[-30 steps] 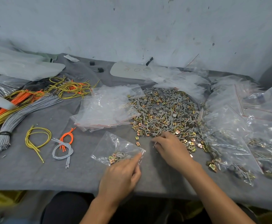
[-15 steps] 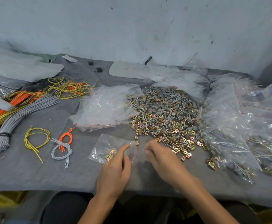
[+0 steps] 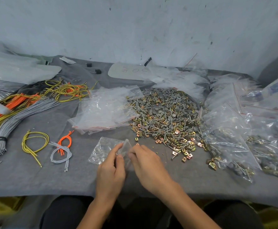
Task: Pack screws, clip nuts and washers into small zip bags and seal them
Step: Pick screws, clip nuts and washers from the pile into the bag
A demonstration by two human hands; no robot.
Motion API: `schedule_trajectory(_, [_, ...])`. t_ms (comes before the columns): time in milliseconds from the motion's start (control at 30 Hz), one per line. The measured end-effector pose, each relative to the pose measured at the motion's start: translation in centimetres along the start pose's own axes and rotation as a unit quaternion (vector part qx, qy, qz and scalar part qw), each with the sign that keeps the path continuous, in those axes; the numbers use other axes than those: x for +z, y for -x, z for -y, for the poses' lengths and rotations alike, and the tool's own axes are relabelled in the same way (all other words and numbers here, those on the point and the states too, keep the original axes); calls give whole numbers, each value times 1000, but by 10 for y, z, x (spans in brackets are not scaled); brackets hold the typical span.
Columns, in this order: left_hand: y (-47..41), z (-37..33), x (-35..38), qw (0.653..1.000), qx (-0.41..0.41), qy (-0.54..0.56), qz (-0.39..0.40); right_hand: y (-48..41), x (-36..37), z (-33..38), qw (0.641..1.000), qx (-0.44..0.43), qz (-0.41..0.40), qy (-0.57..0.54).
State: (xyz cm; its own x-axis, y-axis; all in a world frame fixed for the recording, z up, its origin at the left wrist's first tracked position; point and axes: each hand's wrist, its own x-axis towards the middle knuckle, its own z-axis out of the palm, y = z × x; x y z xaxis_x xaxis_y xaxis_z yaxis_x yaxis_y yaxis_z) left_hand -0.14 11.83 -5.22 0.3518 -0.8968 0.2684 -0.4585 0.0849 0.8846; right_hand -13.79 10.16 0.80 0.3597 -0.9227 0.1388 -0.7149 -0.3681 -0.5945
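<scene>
The left hand pinches the near lip of a small zip bag between thumb and forefinger, holding its mouth up off the cloth. The right hand is curled at the same opening with its thumb against the plastic, apparently nipping the other lip. Whether it hides any parts under its fingers, I cannot tell. The bag lies on the grey table cloth just beyond the knuckles, its body trailing to the left, with a few pieces showing dimly inside. It looks part filled and not yet sealed. To the right and farther off spreads the loose heap of screws, clip nuts and washers, with strays reaching almost to the right hand. The stack of empty bags sits far left of the heap, the filled bags are piled on the right, and the wire bundles lie at the far left. The risk, as I judge it, is at the mouth. If a screw or clip sits across the zip track the seal will not close, and if the thin plastic slips from either pinch the contents spill back among the strays and the count is lost.
</scene>
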Motion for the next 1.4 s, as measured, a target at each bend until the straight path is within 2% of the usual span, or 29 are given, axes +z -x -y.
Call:
schedule_trajectory(100, [0,-1,0,1000,-2,11,-3,0,-2,1,998,30,-1,-56])
schedule_trajectory(300, [0,0,0,1000,13,18,-1,-4,-2,8,1000,-9,-7,-13])
schedule_trajectory(433, [1,-1,-2,1000,12,11,-7,-12,1,13,996,-30,20,83])
schedule_trajectory(500, [0,-2,-3,1000,-4,21,-15,-12,2,11,995,-37,30,86])
schedule_trajectory(600, [0,-3,-2,999,-11,32,-16,-10,-2,-4,999,-23,-16,27])
schedule_trajectory(667, [1,-3,-1,999,-11,39,-13,-11,-11,-24,998,3,-50,31])
schedule_trajectory(833, [1,-4,1,999,-4,36,-8,-30,-45,-81,981,119,-52,144])
schedule_trajectory(933, [1,-5,1,999,-4,36,-9,-39,-49,-95,969,158,-34,187])
schedule_trajectory(1167, [2,-6,-1,999,-10,38,-13,-44,-41,-94,949,153,-34,273])
schedule_trajectory(1400, [2,-4,1,1000,2,29,-2,-40,-48,-88,936,147,48,317])
